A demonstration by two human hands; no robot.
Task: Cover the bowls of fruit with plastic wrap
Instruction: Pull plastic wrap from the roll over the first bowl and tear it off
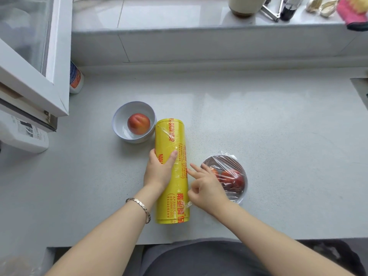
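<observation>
A big yellow roll of plastic wrap [171, 172] lies lengthwise on the grey counter [278, 136]. My left hand [159, 170] grips the roll's left side, thumb over the top. My right hand [207, 186] sits against the roll's right side, index and middle fingers stretched toward its surface, the other fingers curled. Left of the roll's far end stands an uncovered white bowl [121, 124] holding one peach [138, 123]. Right of my right hand is a second bowl [229, 176] with red fruit, covered in plastic wrap and partly hidden by that hand.
An open white window frame [35, 80] juts over the counter's left side, with a bottle [76, 78] behind it and a white container [25, 134] below. The raised sill at the back holds a jar [247, 6], a peeler [272, 10] and garlic [322, 6]. The counter's front edge runs just before my body.
</observation>
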